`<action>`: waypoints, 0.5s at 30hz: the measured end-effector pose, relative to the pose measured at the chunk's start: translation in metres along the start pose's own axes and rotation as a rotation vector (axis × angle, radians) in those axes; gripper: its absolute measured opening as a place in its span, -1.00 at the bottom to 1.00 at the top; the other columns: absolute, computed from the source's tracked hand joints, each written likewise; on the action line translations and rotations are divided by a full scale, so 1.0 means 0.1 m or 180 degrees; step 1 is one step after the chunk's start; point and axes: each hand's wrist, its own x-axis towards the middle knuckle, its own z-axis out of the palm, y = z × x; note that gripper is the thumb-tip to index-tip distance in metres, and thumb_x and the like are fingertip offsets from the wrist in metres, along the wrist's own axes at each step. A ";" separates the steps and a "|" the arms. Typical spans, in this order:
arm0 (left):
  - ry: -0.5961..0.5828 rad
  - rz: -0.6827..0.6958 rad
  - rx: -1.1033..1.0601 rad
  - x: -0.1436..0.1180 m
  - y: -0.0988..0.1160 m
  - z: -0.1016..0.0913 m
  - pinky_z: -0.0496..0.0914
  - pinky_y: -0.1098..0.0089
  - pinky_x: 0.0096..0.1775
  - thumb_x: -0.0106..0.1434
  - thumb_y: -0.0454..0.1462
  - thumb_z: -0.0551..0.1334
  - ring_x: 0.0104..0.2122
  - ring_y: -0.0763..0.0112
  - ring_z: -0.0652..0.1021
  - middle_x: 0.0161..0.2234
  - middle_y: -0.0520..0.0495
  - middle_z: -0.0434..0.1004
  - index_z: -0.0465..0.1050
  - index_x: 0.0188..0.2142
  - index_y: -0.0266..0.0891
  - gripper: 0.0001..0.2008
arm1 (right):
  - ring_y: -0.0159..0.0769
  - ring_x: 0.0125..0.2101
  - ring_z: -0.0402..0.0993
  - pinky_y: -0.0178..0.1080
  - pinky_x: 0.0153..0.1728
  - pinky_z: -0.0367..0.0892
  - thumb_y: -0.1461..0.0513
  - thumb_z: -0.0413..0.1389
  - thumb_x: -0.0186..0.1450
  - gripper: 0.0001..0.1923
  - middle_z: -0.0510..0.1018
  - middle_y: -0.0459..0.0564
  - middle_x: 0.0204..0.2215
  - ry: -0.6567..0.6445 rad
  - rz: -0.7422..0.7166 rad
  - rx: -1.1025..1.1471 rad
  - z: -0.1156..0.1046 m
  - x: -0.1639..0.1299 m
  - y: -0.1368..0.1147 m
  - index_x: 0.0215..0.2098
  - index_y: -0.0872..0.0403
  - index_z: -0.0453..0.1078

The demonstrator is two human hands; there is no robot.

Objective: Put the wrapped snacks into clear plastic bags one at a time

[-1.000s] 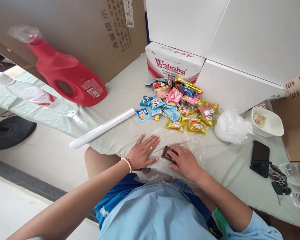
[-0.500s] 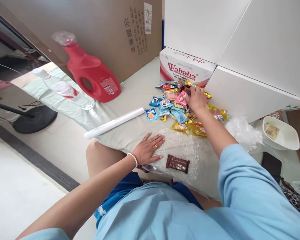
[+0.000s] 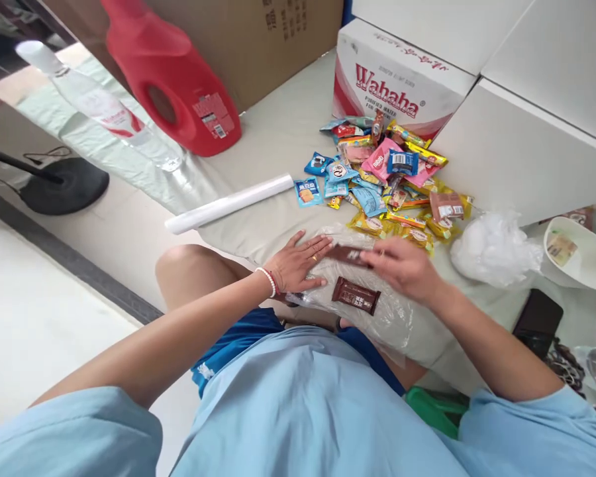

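My left hand (image 3: 300, 260) lies flat, fingers spread, on the left part of a sheet of clear plastic film (image 3: 397, 318) at the table's near edge. In my right hand (image 3: 402, 265) is a brown wrapped snack bar (image 3: 346, 254), gripped at its right end and blurred by motion, just above the film. Close below it, a second brown wrapped snack bar (image 3: 356, 295) rests on the film. Beyond both hands spreads a pile of small colourful snack packets (image 3: 372, 199), blue, pink, yellow and brown.
A white roll (image 3: 228, 204) lies left of the pile. Behind stand a red jug (image 3: 179, 99), a clear water bottle (image 3: 104, 109) and a Wahaba-style printed carton (image 3: 397, 86). To the right are a crumpled plastic bag (image 3: 496, 248), a white bowl (image 3: 579, 255) and a black phone (image 3: 539, 321).
My right hand has come back from the pile to the film, bringing a brown snack bar. My left hand stays flat on the film. The camera view has shifted.
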 end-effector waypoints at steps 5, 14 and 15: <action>-0.0040 0.0034 0.0043 0.01 0.01 -0.04 -0.29 -0.13 0.40 0.42 0.18 0.00 0.45 -0.01 0.12 0.49 -0.32 -0.05 -0.14 0.51 -0.26 -0.13 | -0.15 -0.13 0.46 -0.11 -0.11 0.40 0.25 -0.09 0.53 -0.59 0.57 0.07 0.03 -0.0959 0.0145 0.0038 0.28 -0.63 -0.28 0.18 -0.09 0.49; 0.0031 0.0027 0.0035 0.01 0.03 -0.03 -0.27 -0.13 0.40 0.42 0.16 0.01 0.45 0.00 0.13 0.48 -0.33 -0.02 -0.07 0.50 -0.27 -0.16 | 0.08 0.02 0.37 0.05 0.03 0.39 0.01 0.20 0.39 -0.44 0.51 0.20 0.10 -0.0900 0.1175 -0.0441 0.40 -0.31 -0.64 0.28 0.05 0.37; 0.0036 0.0026 0.0032 0.00 0.03 -0.03 -0.27 -0.12 0.40 0.42 0.16 0.01 0.45 0.00 0.13 0.48 -0.33 -0.02 -0.07 0.49 -0.27 -0.16 | 0.10 0.03 0.36 0.06 0.03 0.39 0.05 0.22 0.38 -0.42 0.51 0.21 0.10 -0.1052 0.1232 -0.0526 0.45 -0.26 -0.68 0.30 0.07 0.34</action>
